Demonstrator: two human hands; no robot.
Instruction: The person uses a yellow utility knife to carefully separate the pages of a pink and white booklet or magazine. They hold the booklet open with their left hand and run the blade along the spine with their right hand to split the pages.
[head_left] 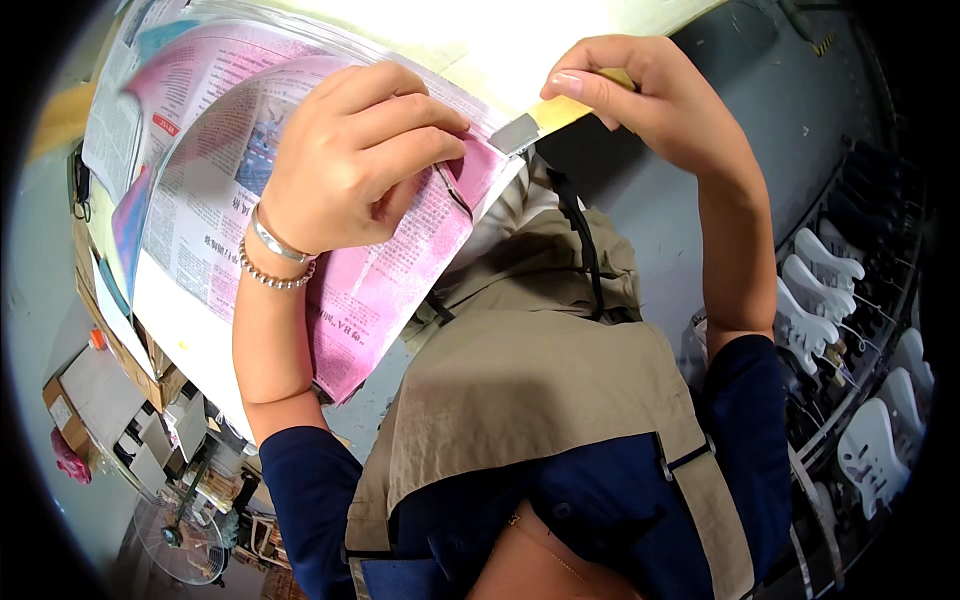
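My left hand (350, 165) is over a stack of newspaper sheets (205, 240) stained pink, its fingers curled inward. A thin dark-edged piece (455, 190) shows beneath its fingertips; what the fingers hold is hidden. In my right hand (640, 95), thumb and fingers pinch a flat yellow strip (562, 113). At the near end of this strip is a grey rectangular piece (514, 134), lying at the right corner of the pink sheet (385, 300). Several sheets at the left curl upward.
The newspapers lie on a pale tabletop (195, 345). Along the right, racks hold several white guitar-body-shaped pieces (870, 455). A standing fan (178, 535) and a side table (105, 390) are at the lower left. A tan apron (540, 400) covers my front.
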